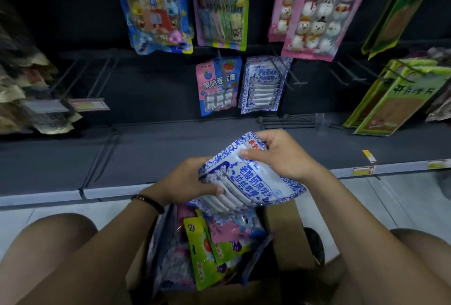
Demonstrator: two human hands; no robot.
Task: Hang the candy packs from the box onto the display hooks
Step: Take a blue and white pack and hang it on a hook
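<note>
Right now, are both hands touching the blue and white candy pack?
Touching. The head view shows the left hand gripping the blue and white candy pack at its lower left edge, and the right hand pinching its top.

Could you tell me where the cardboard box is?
Head view, bottom centre: the cardboard box sits between the left knee and right knee, below the hand-held blue-and-white pack.

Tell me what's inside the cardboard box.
Loose candy packs fill the cardboard box: a yellow-green pack, pink packs, blue-patterned packs. The held blue-and-white pack, gripped by the left hand and right hand, covers its far part; the bottom is hidden.
</note>
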